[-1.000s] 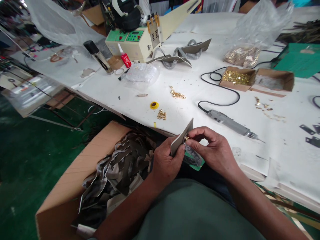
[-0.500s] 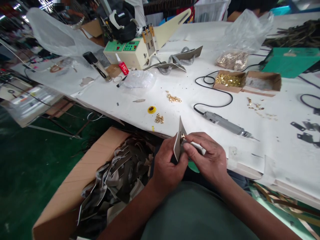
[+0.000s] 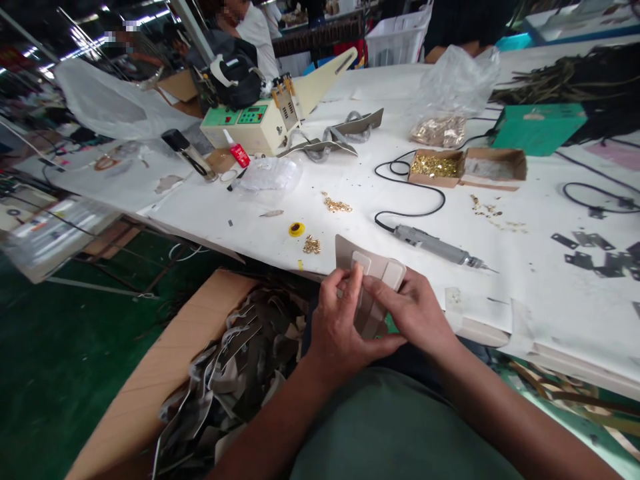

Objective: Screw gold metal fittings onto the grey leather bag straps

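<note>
A taupe leather-like panel [image 3: 376,275] with paler raised patches is held up over my lap, at the table's front edge. My left hand [image 3: 337,327] grips it from the left, fingertips pressed on one patch. My right hand [image 3: 417,307] closes on its right side, the thumb lying across the face and the fingers behind. No metal fitting shows on the face turned to me; the back is hidden. Nearest on the table are a small pile of gold fittings [image 3: 312,245], a yellow ring-shaped spool [image 3: 297,229] and a grey electric screwdriver-like tool [image 3: 433,245].
A cardboard box [image 3: 200,333] of dark strap pieces stands at my left knee. Further back are a cream machine [image 3: 250,130], a red-labelled bottle [image 3: 239,153], boxes of gold fittings [image 3: 435,167] and a green box [image 3: 537,128]. Dark metal plates [image 3: 593,257] lie at right.
The panel has been turned so its patched face is towards me, and the gold fitting on it no longer shows. My right fingers moved from that fitting to the panel's right side.
</note>
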A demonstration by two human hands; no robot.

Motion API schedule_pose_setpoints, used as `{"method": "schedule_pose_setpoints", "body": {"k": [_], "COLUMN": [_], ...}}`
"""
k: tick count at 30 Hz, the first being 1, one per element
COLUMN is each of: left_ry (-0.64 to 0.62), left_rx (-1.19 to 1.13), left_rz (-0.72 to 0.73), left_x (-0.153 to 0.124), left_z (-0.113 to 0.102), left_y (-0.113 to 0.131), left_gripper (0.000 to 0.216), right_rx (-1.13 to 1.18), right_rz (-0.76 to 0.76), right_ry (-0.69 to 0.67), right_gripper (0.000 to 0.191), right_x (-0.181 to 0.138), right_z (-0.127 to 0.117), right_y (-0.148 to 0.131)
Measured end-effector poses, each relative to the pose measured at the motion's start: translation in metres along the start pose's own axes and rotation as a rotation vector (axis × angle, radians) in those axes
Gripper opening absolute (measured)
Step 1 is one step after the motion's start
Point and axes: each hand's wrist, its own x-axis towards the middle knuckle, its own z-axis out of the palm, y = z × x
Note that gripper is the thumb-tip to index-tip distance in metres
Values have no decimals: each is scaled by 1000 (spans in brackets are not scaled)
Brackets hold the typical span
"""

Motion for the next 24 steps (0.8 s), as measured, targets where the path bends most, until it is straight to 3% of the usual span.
{"method": "schedule_pose_setpoints", "body": {"k": [3,6,8,9,11,13,15,18,24], "left_ry": [-45,24,78,82,24,-96,-241,-393,-487], "left_rx": [-86,-159,-244,-318,-526,-751,-891,-878,-740], "left_rz": [49,68,-7,-72,-240,-410,-517,-545,-523], "left_x": [11,28,40,45,54,62,69,80,93], "left_z": [-10,-10,-3,3,16,28,37,45,67], "left_y": [-7,-18,-23,-25,-28,-31,-34,-40,-45], "left_gripper": [81,31,16,17,41,70,82,70,54], "right_rx": [102,181,225,239,249,243,223,160,-162], "right_rz": [97,202,235,242,254,279,313,366,445], "right_ry": [32,33,25,29,48,55,47,34,28], "right_gripper": [33,35,33,31,28,27,29,31,26], "right_x": [5,10,13,15,16,17,18,21,34], "right_z": [-9,-17,-23,-25,-32,-40,-50,-63,-82], "right_y": [7,12,15,16,19,23,25,25,26]}}
